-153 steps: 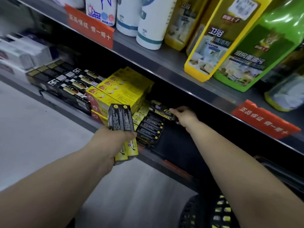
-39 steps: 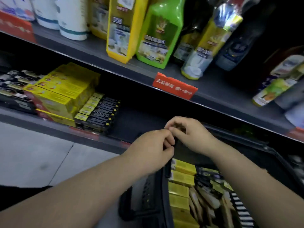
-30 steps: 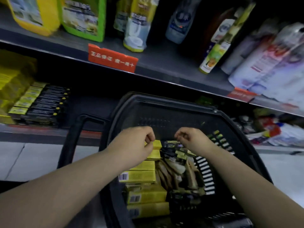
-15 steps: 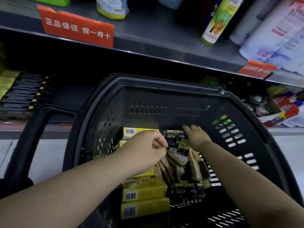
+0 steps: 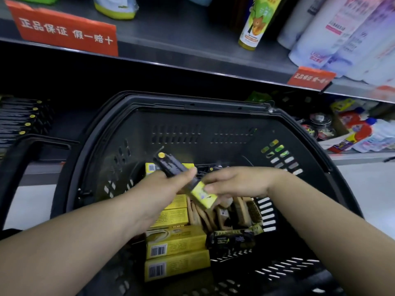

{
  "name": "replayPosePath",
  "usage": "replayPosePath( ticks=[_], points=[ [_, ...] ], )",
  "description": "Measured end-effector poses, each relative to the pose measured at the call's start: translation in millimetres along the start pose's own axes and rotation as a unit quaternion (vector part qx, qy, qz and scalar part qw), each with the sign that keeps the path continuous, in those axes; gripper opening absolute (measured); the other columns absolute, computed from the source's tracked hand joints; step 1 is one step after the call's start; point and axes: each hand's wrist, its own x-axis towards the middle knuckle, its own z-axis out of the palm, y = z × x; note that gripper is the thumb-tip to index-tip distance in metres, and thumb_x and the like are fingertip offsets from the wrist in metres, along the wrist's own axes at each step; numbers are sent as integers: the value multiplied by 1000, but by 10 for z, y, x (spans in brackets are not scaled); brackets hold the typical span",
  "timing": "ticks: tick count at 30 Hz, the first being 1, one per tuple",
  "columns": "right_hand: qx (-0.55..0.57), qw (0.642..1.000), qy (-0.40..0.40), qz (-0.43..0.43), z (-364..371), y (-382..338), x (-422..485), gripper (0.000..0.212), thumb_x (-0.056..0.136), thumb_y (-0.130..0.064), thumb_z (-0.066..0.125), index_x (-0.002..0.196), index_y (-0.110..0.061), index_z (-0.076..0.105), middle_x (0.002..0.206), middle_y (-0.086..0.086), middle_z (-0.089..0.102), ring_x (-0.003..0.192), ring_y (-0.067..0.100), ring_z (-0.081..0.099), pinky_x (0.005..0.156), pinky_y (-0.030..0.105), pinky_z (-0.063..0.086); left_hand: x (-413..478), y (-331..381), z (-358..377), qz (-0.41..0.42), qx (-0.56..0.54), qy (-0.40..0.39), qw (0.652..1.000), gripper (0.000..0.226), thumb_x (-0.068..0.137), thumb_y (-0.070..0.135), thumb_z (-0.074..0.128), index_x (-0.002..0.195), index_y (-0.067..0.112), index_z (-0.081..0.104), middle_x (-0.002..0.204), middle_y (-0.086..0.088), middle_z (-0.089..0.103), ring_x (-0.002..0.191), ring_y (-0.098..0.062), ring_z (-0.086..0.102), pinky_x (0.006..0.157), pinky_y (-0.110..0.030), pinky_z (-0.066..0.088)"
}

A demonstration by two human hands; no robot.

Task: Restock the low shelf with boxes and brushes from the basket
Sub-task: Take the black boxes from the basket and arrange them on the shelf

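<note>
A black shopping basket [image 5: 192, 101] stands in front of the low shelf [image 5: 70, 124]. Inside lie yellow boxes [image 5: 177, 242], several wooden brushes [image 5: 241, 210] and a black-and-yellow pack [image 5: 233, 238]. Over the basket my left hand [image 5: 168, 189] grips a long black box with a yellow end [image 5: 171, 165], tilted with its black end pointing up and away. My right hand [image 5: 235, 182] pinches the yellow end of that same box. Black boxes with yellow dots [image 5: 21, 118] sit in rows at the shelf's far left.
The basket's handle [image 5: 21, 150] juts out at the left. Above runs a grey shelf [image 5: 171, 39] with bottles [image 5: 254, 22] and red price tags [image 5: 64, 33]. Tins and bottles [image 5: 346, 129] crowd the low shelf at the right. Pale floor [image 5: 363, 189] lies on both sides.
The view swung from the shelf down to the basket. Both hands reached into it, and the black box with the yellow end is now lifted between them.
</note>
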Motion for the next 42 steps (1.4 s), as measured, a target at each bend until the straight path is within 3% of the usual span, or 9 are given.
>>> replayPosePath(
  ticks=[3,6,11,19,24,29,34,38,42],
  points=[
    [-44,998,-41,-15,183,-108,225,15,98,-25,45,105,-15,54,108,4,64,101,15,63,86,21,53,60,20,-22,26,-79,71,994,8,87,20,64,89,12,63,87,-8,67,92,-27,61,97,-49,46],
    [-85,996,-24,-15,-9,-3,383,13,97,-29,47,102,-28,59,103,-10,63,99,8,62,94,26,47,106,5,-95,27,-70,77,994,12,88,17,63,99,15,60,100,-10,68,100,-27,62,99,-49,44],
    [-294,898,307,116,-693,689,588,55,92,-23,56,141,-12,35,143,13,39,128,28,44,104,33,38,110,-32,-140,-1,-64,49,997,21,86,18,65,105,20,56,108,-6,66,104,-22,59,103,-44,41],
    [-423,833,261,241,-770,1201,736,63,92,-8,48,147,-18,19,143,13,40,125,33,45,99,41,43,132,-25,-103,-41,-99,35,994,18,90,20,60,107,22,57,103,-6,69,95,-22,64,76,-36,52],
    [-516,769,269,265,-618,1122,784,53,90,8,39,140,-10,36,133,13,49,119,35,50,89,43,46,116,-23,-98,-51,-97,43,993,7,88,22,61,95,22,61,100,-7,70,94,-24,65,82,-41,52],
    [-458,801,273,271,-741,594,504,27,82,-18,64,106,-7,59,106,9,64,89,21,62,71,29,52,141,-35,-121,-52,-104,44,992,21,90,25,60,108,14,62,103,-9,70,98,-25,65,88,-44,52],
    [-88,985,129,73,-386,110,138,26,77,-24,75,82,-14,52,73,-1,61,61,8,62,63,23,56,134,-45,-128,-43,-106,55,992,23,89,28,61,105,12,61,106,-8,69,100,-25,64,99,-44,45],
    [-105,991,75,-21,102,-176,269,32,73,-31,77,79,-16,49,67,-3,63,63,9,64,65,27,56,125,-13,-101,-9,-110,88,990,18,88,30,62,97,16,57,100,-8,69,91,-23,65,86,-40,51],
    [-129,983,95,-92,254,-298,368,39,68,-45,77,75,-19,48,55,-11,61,52,2,59,50,20,46,144,-9,-168,-20,-85,137,987,29,80,30,72,101,12,61,104,-13,68,102,-34,62,96,-50,46]
  ],
)
